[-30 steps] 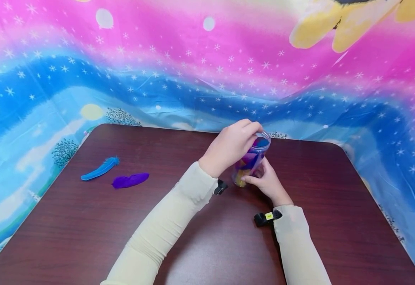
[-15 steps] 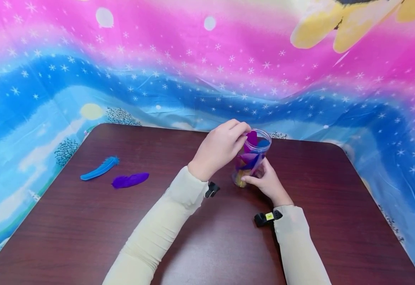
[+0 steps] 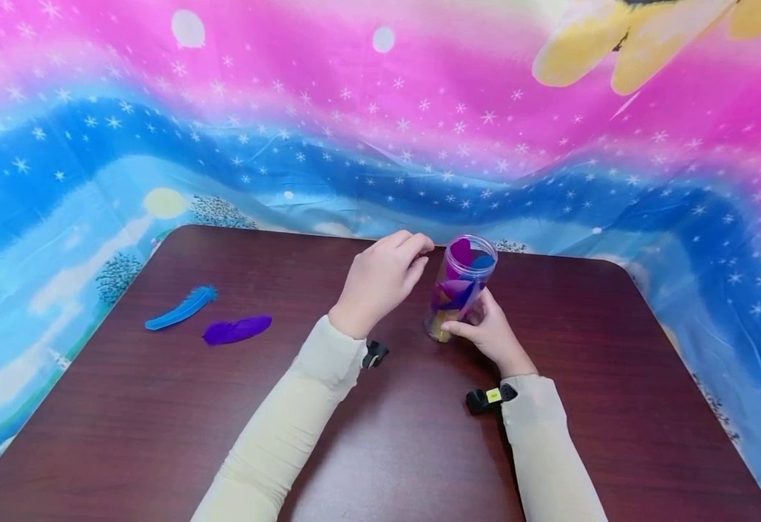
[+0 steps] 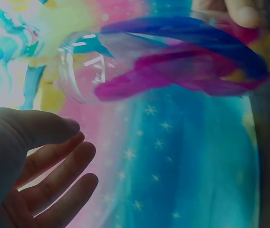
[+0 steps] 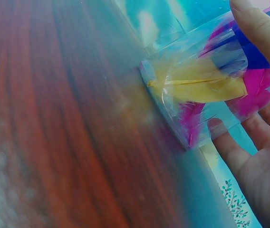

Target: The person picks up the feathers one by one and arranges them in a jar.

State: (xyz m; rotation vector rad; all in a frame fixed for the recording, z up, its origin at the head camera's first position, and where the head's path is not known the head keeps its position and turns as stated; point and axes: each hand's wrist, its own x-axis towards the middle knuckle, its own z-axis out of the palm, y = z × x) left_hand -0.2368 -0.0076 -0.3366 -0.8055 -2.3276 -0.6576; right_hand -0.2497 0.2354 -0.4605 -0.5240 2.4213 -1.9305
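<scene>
A clear plastic jar (image 3: 448, 293) without a lid stands on the table, with several feathers inside. Magenta, dark blue and blue ones fill its upper part, and a yellow feather (image 5: 201, 88) lies near the bottom. My right hand (image 3: 494, 337) grips the jar low on its right side, thumb in front and fingers behind. Left of the rim, my left hand (image 3: 383, 279) hovers apart from the jar. In the left wrist view its fingers (image 4: 61, 178) are loosely bent and nothing shows between them.
On the table's left side lie a blue feather (image 3: 181, 308) and a purple feather (image 3: 236, 330), close together. The dark brown wooden table (image 3: 380, 449) ends at the back against a colourful printed cloth (image 3: 328, 109).
My left hand has drawn away from the jar's mouth, moving left and slightly down. A magenta feather now shows inside the rim. The right hand and jar have stayed in place.
</scene>
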